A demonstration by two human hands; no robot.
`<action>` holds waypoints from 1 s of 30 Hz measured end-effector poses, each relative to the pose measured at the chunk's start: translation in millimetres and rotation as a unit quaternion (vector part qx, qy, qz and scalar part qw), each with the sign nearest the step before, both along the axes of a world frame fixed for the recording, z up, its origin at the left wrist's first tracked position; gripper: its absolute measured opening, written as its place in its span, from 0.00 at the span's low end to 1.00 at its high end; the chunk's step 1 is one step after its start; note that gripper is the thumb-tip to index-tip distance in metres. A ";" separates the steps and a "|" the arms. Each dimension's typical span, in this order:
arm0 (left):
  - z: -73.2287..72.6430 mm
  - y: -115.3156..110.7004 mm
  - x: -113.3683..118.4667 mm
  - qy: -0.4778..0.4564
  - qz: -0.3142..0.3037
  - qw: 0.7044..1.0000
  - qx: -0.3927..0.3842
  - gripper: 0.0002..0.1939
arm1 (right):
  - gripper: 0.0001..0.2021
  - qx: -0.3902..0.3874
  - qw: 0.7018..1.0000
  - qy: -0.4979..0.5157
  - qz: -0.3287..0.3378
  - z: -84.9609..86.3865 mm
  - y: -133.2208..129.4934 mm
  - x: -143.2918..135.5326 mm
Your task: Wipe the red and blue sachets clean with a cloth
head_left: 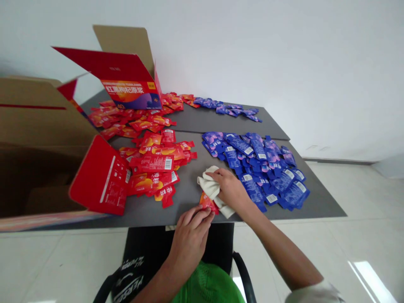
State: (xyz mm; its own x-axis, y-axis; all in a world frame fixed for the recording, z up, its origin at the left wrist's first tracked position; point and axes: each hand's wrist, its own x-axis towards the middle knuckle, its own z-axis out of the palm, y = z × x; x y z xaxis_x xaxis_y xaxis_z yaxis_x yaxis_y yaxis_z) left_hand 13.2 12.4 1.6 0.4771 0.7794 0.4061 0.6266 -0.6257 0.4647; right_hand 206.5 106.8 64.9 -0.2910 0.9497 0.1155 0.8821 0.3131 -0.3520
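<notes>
A single red pouch (206,202) lies flat near the table's front edge, partly hidden under a cloth. My left hand (193,227) has its fingers together, pressing the pouch's near end against the tabletop. A crumpled cream-white cloth (210,185) is bunched in my right hand (232,189), covering part of the same pouch. To the left lies a loose pile of red pouches (151,164) with orange prints. On the right is a heap of blue-purple pouches (252,168), close beside my right hand.
A large open carton (104,181) with a red flap stands at the left. Another red carton (132,90) sits behind it with raised flaps. More blue pouches (233,109) lie along the back of the grey table (186,198), near the white wall.
</notes>
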 end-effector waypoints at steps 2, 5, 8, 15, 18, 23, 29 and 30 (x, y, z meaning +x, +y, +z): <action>1.6 -0.1 -0.3 -0.001 0.000 1.000 0.000 0.19 | 0.22 0.016 1.000 0.004 -0.018 6.0 17.1 5.0; 12.4 4.0 -0.9 -0.006 -0.009 1.000 -0.024 0.15 | 0.21 0.052 0.997 0.033 -0.044 19.4 13.6 12.5; 30.5 18.7 2.3 -0.010 -0.003 0.999 -0.053 0.11 | 0.21 0.123 0.977 0.161 -0.075 27.9 -21.8 20.5; 41.9 77.7 35.0 0.036 0.109 0.993 -0.023 0.20 | 0.12 0.151 0.918 0.344 -0.131 -5.1 -112.7 47.0; 34.2 93.6 48.0 0.059 0.129 0.990 -0.025 0.25 | 0.10 0.121 0.916 0.360 -0.131 -24.2 -128.5 55.4; 27.2 109.1 53.9 0.039 0.094 0.989 -0.106 0.27 | 0.10 0.070 0.921 0.371 -0.099 -39.0 -136.1 54.9; 35.9 129.3 45.1 -0.015 0.056 0.986 -0.158 0.23 | 0.09 0.064 0.915 0.391 -0.077 -53.3 -135.0 53.2; 41.1 131.6 42.8 -0.030 0.052 0.985 -0.160 0.20 | 0.09 0.064 0.912 0.396 -0.081 -54.6 -134.5 53.8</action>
State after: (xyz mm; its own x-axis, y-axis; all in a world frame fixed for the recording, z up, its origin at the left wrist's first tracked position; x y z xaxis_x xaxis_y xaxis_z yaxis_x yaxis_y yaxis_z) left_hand 56.0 144.0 42.6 0.3702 0.9157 0.1563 0.6454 -0.3745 0.6658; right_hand 260.3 -27.7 10.2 0.0757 0.9368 0.3416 0.4055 0.2841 -0.8689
